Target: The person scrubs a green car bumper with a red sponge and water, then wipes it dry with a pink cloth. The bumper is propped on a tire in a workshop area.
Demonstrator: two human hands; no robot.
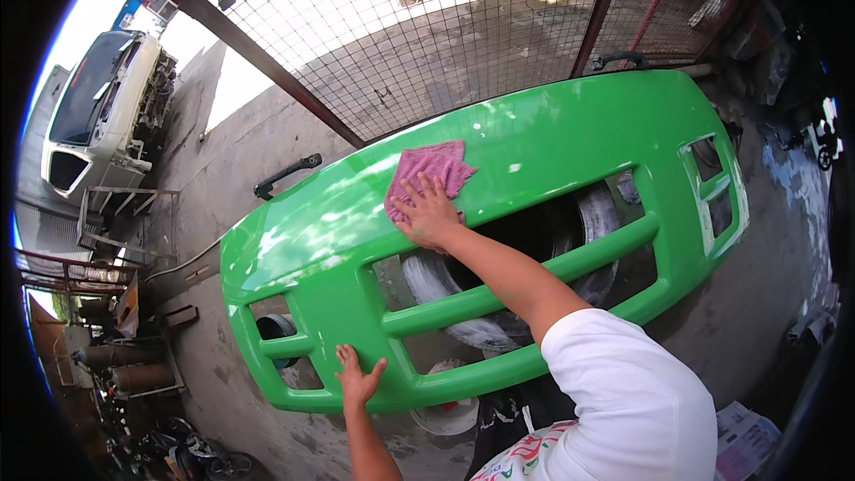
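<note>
White short-sleeved fabric point(623, 392) covers the wearer's right shoulder, closest to the camera at lower right. From it, the bare right arm reaches to a faded pink, ragged-edged terry cloth point(432, 163), which lies on the upper band of a glossy green vehicle bumper point(570, 125), left of its middle. The right hand point(429, 214) is open, fingers spread, laid over the cloth's near part. The left hand point(356, 380) is also open, its fingers spread on the bumper's lower left area, with nothing in its grasp.

Wiping here would seem to call for a flat palm, even light pressure and long overlapping strokes along the curve, with the cloth refolded to a clean face and the left hand steadying the panel.

The bumper's long axis slants from lower left to upper right; its slotted openings lie toward the person, its smooth band away. The cloth tilts the same way, its frayed edge to the right.

Beneath the central opening shows a grey-smeared tyre point(598, 205). Beyond stand a wire-mesh fence point(427, 44) and, at upper left, a white vehicle cab point(116, 129).
</note>
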